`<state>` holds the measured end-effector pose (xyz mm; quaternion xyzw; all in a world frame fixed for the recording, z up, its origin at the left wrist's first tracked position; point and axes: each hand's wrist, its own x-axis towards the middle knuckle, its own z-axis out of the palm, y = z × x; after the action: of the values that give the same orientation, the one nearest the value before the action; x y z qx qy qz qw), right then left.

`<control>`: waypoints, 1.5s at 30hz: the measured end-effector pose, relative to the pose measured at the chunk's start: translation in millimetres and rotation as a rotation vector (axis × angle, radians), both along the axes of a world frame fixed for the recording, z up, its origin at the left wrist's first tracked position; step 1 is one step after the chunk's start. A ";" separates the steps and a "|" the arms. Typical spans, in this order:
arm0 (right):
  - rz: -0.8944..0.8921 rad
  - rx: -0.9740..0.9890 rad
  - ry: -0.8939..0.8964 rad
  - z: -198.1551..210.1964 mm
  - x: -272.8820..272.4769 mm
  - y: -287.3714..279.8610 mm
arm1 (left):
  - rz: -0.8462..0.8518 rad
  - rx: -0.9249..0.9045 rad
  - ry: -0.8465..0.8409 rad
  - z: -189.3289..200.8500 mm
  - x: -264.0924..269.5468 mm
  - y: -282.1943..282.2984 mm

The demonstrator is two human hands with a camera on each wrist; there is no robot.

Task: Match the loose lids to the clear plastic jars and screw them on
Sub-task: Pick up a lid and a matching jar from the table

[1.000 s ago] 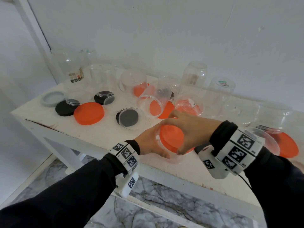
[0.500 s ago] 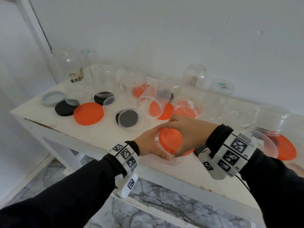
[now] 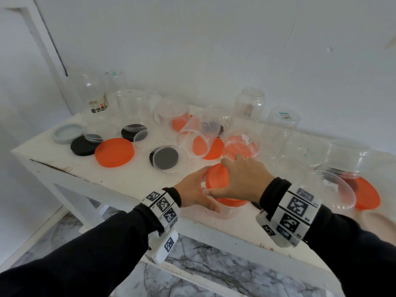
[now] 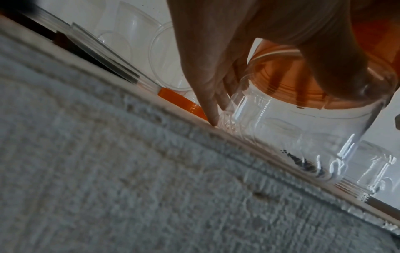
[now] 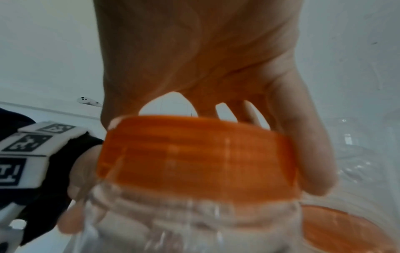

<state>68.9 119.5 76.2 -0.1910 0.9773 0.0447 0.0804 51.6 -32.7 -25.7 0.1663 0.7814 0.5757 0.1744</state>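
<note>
- Right hand [image 3: 242,179]: arched over the orange lid [image 3: 216,179] from above, fingers and thumb curled round its rim, gripping it.
- Left hand [image 3: 194,190]: wrapped round the side of the clear jar [image 4: 303,137], bracing it; a fingertip touches the table [image 3: 120,179].
- The jar stands upright between the two hands at the table's near edge, long axis vertical, the lid seated square on its mouth.
- Governing relation: the lid lies directly beneath the right palm, on the jar's axis; turning probably falls to that hand while the left resists.
- Beyond the fingertips: unmatched jars and loose lids [image 3: 114,152].
</note>
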 end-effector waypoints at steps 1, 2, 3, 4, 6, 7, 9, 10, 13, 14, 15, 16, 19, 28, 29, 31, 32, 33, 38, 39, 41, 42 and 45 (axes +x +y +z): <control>0.003 0.003 -0.045 0.7 -0.8 2.0 | -0.005 -0.022 0.016 0.2 0.0 0.2; 0.023 -0.001 -0.119 2.7 -3.0 5.5 | -0.010 -0.041 0.025 0.5 -0.6 0.5; 0.063 -0.008 -0.209 6.2 -5.8 9.6 | -0.013 -0.052 0.029 1.1 -1.3 0.4; 0.121 -0.012 -0.291 10.2 -9.2 12.9 | -0.013 -0.057 0.034 2.0 -1.6 0.4; 0.240 -0.010 -0.365 14.6 -15.3 16.9 | -0.007 -0.050 0.045 0.6 -2.7 0.2; 0.273 -0.014 -0.354 14.1 -17.1 17.5 | -0.008 -0.041 0.047 -0.6 -2.7 0.1; 0.285 -0.031 -0.301 12.4 -19.0 17.1 | -0.017 -0.013 0.039 -1.7 -1.9 0.8; 0.288 -0.031 -0.277 12.0 -19.1 17.0 | -0.025 -0.001 0.035 -1.1 -1.3 1.8; 0.292 -0.005 -0.206 11.3 -17.6 18.9 | -0.039 0.009 0.021 4.3 0.6 4.0; 0.287 0.003 -0.183 10.9 -16.8 19.5 | -0.040 0.010 0.021 5.3 0.8 4.1; 0.280 0.006 -0.162 10.2 -15.9 19.8 | -0.038 0.013 0.021 5.1 1.1 4.0; 0.271 0.005 -0.143 8.9 -14.8 19.1 | -0.035 0.020 0.019 4.1 1.1 3.7; 0.214 0.013 -0.074 4.2 -9.7 16.4 | -0.027 0.014 0.019 1.6 1.3 3.1; 0.026 -0.021 -0.058 -2.0 0.4 11.4 | -0.019 -0.027 0.019 -2.5 -1.0 2.6; 0.076 -0.022 -0.137 1.4 -3.2 16.6 | -0.021 -0.028 0.019 -2.6 -1.6 2.7; 0.199 -0.002 -0.264 7.4 -10.7 24.1 | -0.020 -0.042 0.047 -3.1 -2.6 3.2; 0.250 0.011 -0.275 8.1 -12.7 25.8 | -0.021 -0.055 0.068 -3.6 -2.7 3.6; 0.279 0.011 -0.250 6.9 -13.8 26.2 | -0.023 -0.058 0.081 -4.2 -2.6 4.3; 0.256 -0.045 -0.080 -1.4 -8.8 24.7 | -0.011 0.003 0.070 -3.1 1.3 8.4; 0.228 -0.047 -0.054 -3.0 -6.7 24.0 | -0.014 0.011 0.067 -2.6 1.5 8.4; 0.140 -0.056 -0.010 -7.6 -1.1 19.9 | -0.017 0.008 0.058 -2.8 1.9 7.8; 0.090 -0.064 0.013 -10.5 2.3 16.5 | -0.013 0.005 0.054 -2.5 2.1 7.5; -0.005 -0.075 0.053 -15.0 7.4 9.1 | -0.006 0.002 0.035 -1.9 2.7 7.3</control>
<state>76.4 128.6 61.2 -0.1900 0.9805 0.0129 0.0473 54.3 -25.4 -27.6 0.1788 0.7833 0.5729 0.1620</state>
